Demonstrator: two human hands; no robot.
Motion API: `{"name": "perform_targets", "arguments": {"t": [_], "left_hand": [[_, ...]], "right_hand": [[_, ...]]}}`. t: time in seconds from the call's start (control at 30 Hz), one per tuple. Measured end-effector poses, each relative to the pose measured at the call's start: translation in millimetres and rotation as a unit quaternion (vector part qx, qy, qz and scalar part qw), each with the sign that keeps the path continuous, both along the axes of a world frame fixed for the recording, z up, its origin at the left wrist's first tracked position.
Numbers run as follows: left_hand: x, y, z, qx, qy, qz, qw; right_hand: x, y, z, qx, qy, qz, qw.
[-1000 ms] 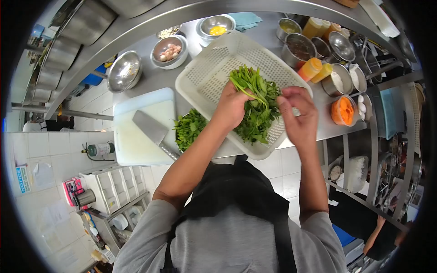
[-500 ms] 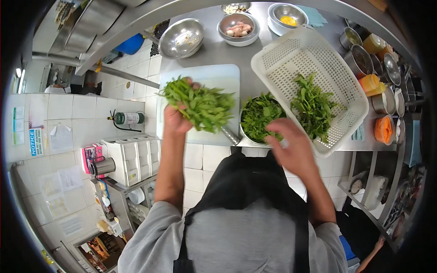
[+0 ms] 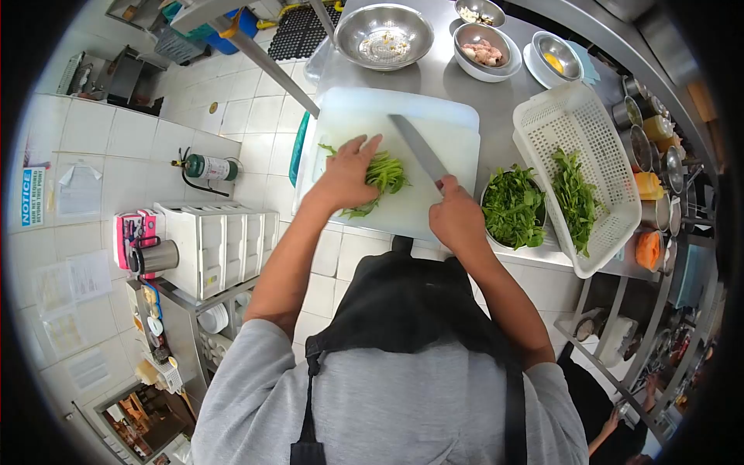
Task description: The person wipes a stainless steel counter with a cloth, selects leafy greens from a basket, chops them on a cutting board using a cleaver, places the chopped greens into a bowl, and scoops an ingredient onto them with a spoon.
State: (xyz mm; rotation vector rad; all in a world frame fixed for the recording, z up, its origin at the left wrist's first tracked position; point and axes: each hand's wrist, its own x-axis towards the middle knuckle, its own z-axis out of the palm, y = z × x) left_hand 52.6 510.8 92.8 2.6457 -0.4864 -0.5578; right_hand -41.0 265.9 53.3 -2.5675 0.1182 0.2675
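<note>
My left hand [image 3: 346, 173] is over a bunch of leafy greens [image 3: 385, 172] on the white cutting board [image 3: 434, 205], fingers at its far side and thumb at its near side, holding it down. Part of the bunch is hidden under the palm. In my right hand [image 3: 457, 213] is a kitchen knife [image 3: 419, 146], gripped by its handle. Its blade points up and left over the board, apart from the greens. Right of this hand, a round container [image 3: 491, 237] is filled with cut greens [image 3: 514, 208].
A white perforated basket [image 3: 618, 155] with more greens [image 3: 573, 201] stands at the right, beside the container. Along the back are a steel bowl [image 3: 384, 35], a bowl of raw meat [image 3: 482, 53] and a bowl with yellow contents [image 3: 553, 62]. Another person's arm [image 3: 606, 430] shows at lower right.
My left hand has brought the greens down onto the board. My right hand has moved left from the container and taken hold of the knife. The view has shifted.
</note>
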Motion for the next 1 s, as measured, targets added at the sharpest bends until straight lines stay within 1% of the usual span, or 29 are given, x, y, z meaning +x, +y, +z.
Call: {"name": "perform_targets", "arguments": {"t": [0.03, 0.1, 0.17, 0.27, 0.37, 0.47, 0.57, 0.7, 0.73, 0.83, 0.87, 0.97, 1.0], "left_hand": [[0, 10, 5, -0.023, -0.012, -0.002, 1.000], [6, 30, 4, -0.081, 0.011, -0.002, 0.997], [6, 42, -2, -0.139, 0.029, 0.003, 0.990], [4, 42, -25, -0.194, -0.007, 0.056, 0.979], [-2, 28, -36, -0.159, -0.096, 0.079, 0.979], [2, 4, -32, -0.090, -0.078, 0.104, 0.987], [8, -16, -33, -0.033, -0.015, 0.131, 0.991], [0, 12, -33, -0.112, -0.106, 0.091, 0.984], [-5, 21, -30, -0.181, -0.131, 0.088, 0.971], [-17, 36, -38, -0.255, -0.089, 0.106, 0.957], [-19, 35, -40, -0.242, -0.139, 0.101, 0.955], [-25, 33, -42, -0.233, -0.083, 0.156, 0.956], [-27, 33, -47, -0.233, -0.103, 0.147, 0.956]], "right_hand": [[-2, -1, 4, 0.005, 0.008, -0.010, 1.000], [-3, -3, 29, 0.014, 0.018, -0.030, 0.999], [-9, -6, 45, 0.051, 0.006, -0.026, 0.998], [-23, -2, 68, 0.080, -0.005, -0.011, 0.997], [-30, 2, 79, 0.105, -0.019, -0.003, 0.994], [-39, 6, 87, 0.138, -0.044, -0.001, 0.989], [-43, 9, 83, 0.146, -0.056, 0.010, 0.988], [-33, 4, 57, 0.093, -0.029, 0.059, 0.994], [-30, 3, 49, 0.093, -0.024, 0.061, 0.993], [-29, 3, 37, 0.094, -0.017, 0.075, 0.993], [-29, 4, 39, 0.094, -0.020, 0.077, 0.992], [-28, 9, 44, 0.095, -0.026, 0.100, 0.990], [-26, 11, 45, 0.094, -0.028, 0.109, 0.989]]}}
